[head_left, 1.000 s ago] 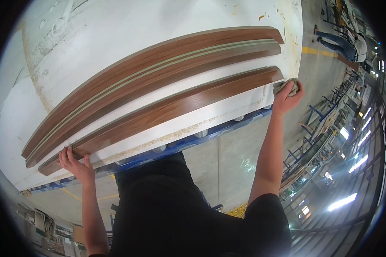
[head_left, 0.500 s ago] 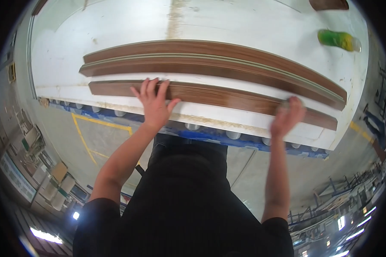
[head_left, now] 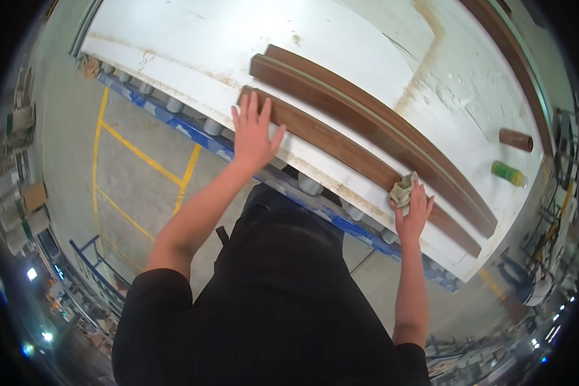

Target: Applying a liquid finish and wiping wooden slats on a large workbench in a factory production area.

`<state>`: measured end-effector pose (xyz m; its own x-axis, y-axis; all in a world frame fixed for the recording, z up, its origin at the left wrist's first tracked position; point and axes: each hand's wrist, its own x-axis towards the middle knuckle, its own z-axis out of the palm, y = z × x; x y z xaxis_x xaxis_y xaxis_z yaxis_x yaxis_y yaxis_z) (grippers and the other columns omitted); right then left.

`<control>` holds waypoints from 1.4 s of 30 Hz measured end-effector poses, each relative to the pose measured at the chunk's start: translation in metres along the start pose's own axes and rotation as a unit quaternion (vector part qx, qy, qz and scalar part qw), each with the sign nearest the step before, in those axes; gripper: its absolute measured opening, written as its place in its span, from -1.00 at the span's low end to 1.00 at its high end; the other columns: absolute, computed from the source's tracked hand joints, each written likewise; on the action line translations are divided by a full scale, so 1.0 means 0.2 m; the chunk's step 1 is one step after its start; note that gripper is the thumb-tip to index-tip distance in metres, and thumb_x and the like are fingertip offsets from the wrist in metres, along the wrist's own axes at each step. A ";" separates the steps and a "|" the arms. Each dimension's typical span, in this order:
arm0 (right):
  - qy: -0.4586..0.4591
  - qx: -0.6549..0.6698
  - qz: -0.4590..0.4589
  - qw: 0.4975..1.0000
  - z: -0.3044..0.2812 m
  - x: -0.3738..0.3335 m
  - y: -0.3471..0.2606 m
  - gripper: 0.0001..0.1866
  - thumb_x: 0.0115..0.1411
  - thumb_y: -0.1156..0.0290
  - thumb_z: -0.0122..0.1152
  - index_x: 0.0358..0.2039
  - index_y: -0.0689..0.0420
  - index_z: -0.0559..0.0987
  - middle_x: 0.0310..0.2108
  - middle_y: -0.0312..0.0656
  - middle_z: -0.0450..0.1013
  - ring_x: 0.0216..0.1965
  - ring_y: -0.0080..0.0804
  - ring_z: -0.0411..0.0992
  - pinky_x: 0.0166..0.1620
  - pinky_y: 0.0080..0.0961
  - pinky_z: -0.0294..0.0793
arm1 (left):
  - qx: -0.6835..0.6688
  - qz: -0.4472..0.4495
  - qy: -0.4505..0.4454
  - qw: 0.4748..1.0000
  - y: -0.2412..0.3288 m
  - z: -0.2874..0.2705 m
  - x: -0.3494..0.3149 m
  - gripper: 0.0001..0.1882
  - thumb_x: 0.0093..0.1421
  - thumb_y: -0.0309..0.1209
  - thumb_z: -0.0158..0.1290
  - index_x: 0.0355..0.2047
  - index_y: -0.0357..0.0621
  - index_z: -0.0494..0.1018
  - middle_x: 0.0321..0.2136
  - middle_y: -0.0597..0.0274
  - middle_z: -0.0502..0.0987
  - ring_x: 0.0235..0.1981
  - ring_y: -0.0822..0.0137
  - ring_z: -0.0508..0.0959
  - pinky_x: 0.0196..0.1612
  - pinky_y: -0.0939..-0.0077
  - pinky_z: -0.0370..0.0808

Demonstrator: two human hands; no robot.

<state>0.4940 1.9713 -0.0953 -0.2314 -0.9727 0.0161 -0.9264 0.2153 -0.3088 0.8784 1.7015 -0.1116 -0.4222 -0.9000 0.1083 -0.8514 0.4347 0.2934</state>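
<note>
A long brown wood-grain strip (head_left: 334, 143) lies on the white worktop near its front edge, sloping down to the right in the head view. My left hand (head_left: 254, 138) rests on its left end, fingers spread and holding nothing. Toward the right part of the strip, my right hand (head_left: 415, 215) presses a crumpled pale cloth (head_left: 402, 191) against the surface, fingers around it. Just beyond lie two more brown strips (head_left: 367, 119) side by side, a pale line running between them. Neither hand touches those.
A green bottle (head_left: 508, 173) lies on its side at the right of the worktop (head_left: 206, 38), near a short brown cylinder (head_left: 516, 139). Another long brown piece (head_left: 511, 55) runs along the far right edge. Rollers on a blue frame (head_left: 193, 134) line the front.
The view has turned, so the strips now slope down to the right. My left hand has shifted to the strip's left end. The cloth under my right hand now shows clearly.
</note>
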 end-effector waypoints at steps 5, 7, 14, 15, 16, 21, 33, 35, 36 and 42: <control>-0.022 -0.074 0.007 0.997 0.07 0.13 -0.22 -0.28 0.19 0.25 0.36 0.33 0.20 0.41 0.33 -0.06 0.39 0.32 -0.01 0.34 0.40 0.06 0.12 | -0.014 -0.045 -0.019 0.999 -0.24 -0.05 0.03 -0.30 0.35 -0.08 0.12 0.38 -0.18 0.30 0.37 -0.21 0.27 0.48 -0.25 0.08 0.47 -0.35 -0.09; -0.007 -0.038 -0.029 0.999 0.14 0.26 -0.39 -0.28 0.12 0.30 0.34 0.30 0.21 0.45 0.25 0.00 0.44 0.24 0.01 0.38 0.29 0.01 0.23 | -0.021 -0.032 -0.033 0.999 -0.25 -0.06 0.01 -0.31 0.35 -0.09 0.12 0.37 -0.18 0.30 0.37 -0.22 0.26 0.48 -0.20 0.10 0.49 -0.29 -0.08; -0.017 0.054 -0.178 0.982 0.53 0.91 -1.33 -0.26 0.08 0.32 0.34 0.31 0.19 0.44 0.18 0.03 0.44 0.13 0.02 0.45 0.16 -0.05 0.38 | -0.083 -0.060 -0.003 0.995 -0.24 -0.06 0.01 -0.35 0.40 -0.10 0.00 0.36 -0.26 0.29 0.35 -0.29 0.27 0.45 -0.15 0.18 0.49 -0.23 -0.06; -0.010 0.058 -0.184 0.981 0.59 0.98 -1.44 -0.29 0.13 0.33 0.30 0.31 0.18 0.43 0.19 0.02 0.44 0.13 0.00 0.44 0.17 -0.08 0.37 | -0.100 -0.062 -0.005 0.993 -0.23 -0.05 0.01 -0.34 0.42 -0.09 -0.02 0.38 -0.27 0.27 0.34 -0.29 0.29 0.45 -0.15 0.20 0.49 -0.23 -0.07; -0.002 0.064 -0.192 0.979 0.64 1.04 -1.52 -0.33 0.17 0.33 0.25 0.32 0.17 0.43 0.19 0.01 0.43 0.14 -0.02 0.44 0.18 -0.11 0.36 | -0.100 -0.059 0.000 0.993 -0.24 -0.04 0.01 -0.34 0.42 -0.09 -0.02 0.38 -0.27 0.27 0.34 -0.29 0.29 0.45 -0.15 0.20 0.49 -0.23 -0.07; 0.014 0.021 -0.196 0.980 0.69 1.15 -1.72 -0.43 0.28 0.32 0.07 0.30 0.14 0.43 0.13 -0.11 0.45 0.15 -0.16 0.40 0.23 -0.14 0.28 | -0.290 -0.125 -0.007 0.949 -0.30 -0.11 0.03 -0.21 0.46 -0.06 -0.07 0.47 -0.39 0.02 0.34 -0.30 0.32 0.40 -0.18 0.28 0.49 -0.22 -0.10; 0.054 0.277 -0.149 0.948 0.30 1.33 -1.56 -0.41 0.07 0.20 0.48 0.07 0.21 0.55 -0.01 0.09 0.55 0.01 0.14 0.52 0.08 -0.08 0.51 | -0.141 -0.069 0.036 0.987 -0.26 -0.19 -0.14 -0.16 0.36 -0.05 0.10 0.45 -0.34 0.10 0.45 -0.27 0.14 0.49 -0.25 0.09 0.47 -0.31 -0.11; 0.061 0.160 -0.131 0.977 0.27 1.12 -1.25 -0.39 0.08 0.15 0.49 0.08 0.19 0.56 0.06 0.07 0.52 0.07 0.16 0.48 0.11 -0.04 0.45 | -0.125 -0.032 -0.006 0.992 -0.21 -0.19 -0.14 -0.18 0.35 -0.04 0.13 0.41 -0.34 0.17 0.41 -0.26 0.21 0.49 -0.26 0.09 0.48 -0.30 -0.09; 0.011 0.118 -0.102 0.988 0.24 1.01 -1.14 -0.37 0.09 0.15 0.47 0.13 0.18 0.55 0.10 0.04 0.50 0.09 0.12 0.46 0.11 -0.07 0.43 | -0.124 -0.042 -0.006 0.991 -0.20 -0.18 -0.14 -0.18 0.35 -0.04 0.13 0.41 -0.34 0.17 0.41 -0.26 0.21 0.49 -0.26 0.09 0.48 -0.30 -0.09; -0.066 0.000 -0.099 0.993 0.32 0.76 -1.03 -0.22 0.11 0.24 0.42 0.35 0.10 0.42 0.18 -0.09 0.43 0.18 -0.05 0.39 0.21 -0.11 0.31 | -0.156 -0.031 -0.047 0.986 -0.22 -0.21 -0.12 -0.14 0.34 0.02 0.12 0.39 -0.41 0.16 0.32 -0.27 0.34 0.43 -0.19 0.21 0.49 -0.23 -0.06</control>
<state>0.6685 1.7740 -0.0909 -0.0037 -0.9988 -0.0483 -0.9500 0.0186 -0.3117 0.9393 1.7025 -0.0866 -0.4123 -0.9110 -0.0022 -0.7456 0.3360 0.5754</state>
